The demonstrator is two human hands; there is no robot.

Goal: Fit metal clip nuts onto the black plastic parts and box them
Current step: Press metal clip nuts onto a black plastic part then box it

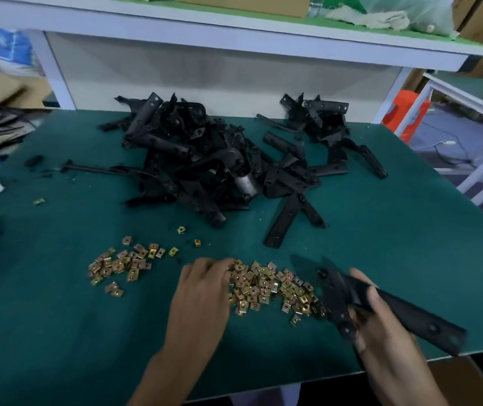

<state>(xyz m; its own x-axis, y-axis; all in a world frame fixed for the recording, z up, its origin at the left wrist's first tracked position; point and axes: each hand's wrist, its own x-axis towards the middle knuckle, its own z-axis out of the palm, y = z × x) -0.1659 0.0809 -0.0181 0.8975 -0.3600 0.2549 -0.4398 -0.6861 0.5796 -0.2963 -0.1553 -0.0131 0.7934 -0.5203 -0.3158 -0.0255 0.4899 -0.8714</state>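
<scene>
lower right, gripping black plastic part (410, 312) in right hand (381, 326); curling left hand (202, 291) onto clip nuts (269, 288), hold unclear; raking risks scattering them.

No text, label, brand, number or sign can be read anywhere in the view. The blue-and-white bag (11, 51) at the far left shows coloured markings, but they are too blurred to make out as words.
</scene>
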